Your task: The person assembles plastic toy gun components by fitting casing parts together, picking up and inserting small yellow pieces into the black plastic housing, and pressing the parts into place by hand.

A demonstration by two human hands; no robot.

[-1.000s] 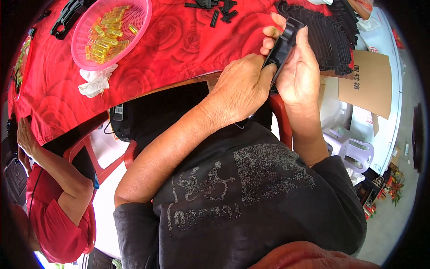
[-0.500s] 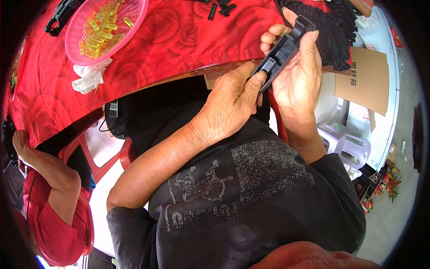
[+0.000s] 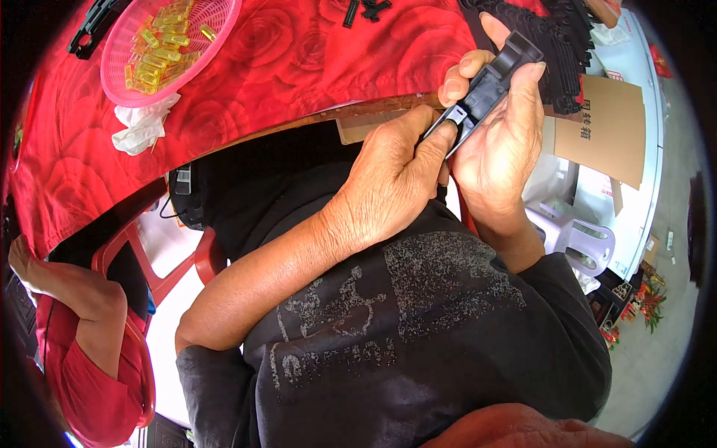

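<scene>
My right hand [image 3: 497, 145] holds a long black plastic housing [image 3: 489, 89] from beneath, thumb along one edge and fingers on the other. The housing lies tilted, its thick hooked end up and away from me. My left hand [image 3: 396, 168] closes round the lower end, its thumb pressing into the hollow. Just above that thumb, a small light-grey piece [image 3: 457, 114] shows inside the housing. The lower tip is hidden by the left fingers. At the upper left, a pink plastic basket [image 3: 107, 67] holds several clear yellow vials [image 3: 160, 58].
A red rose-patterned cloth [image 3: 299, 60] covers the table. Stacked black parts [image 3: 534, 56] stand beyond my right hand, with a cardboard box [image 3: 612, 131] beside them. Crumpled white tissue [image 3: 142, 127] lies below the basket. Another person's arm [image 3: 82, 299] is at the left.
Both hands and the housing have shifted slightly right and down. The light-grey piece by my left thumb now shows. The other person's arm has moved a little left and down.
</scene>
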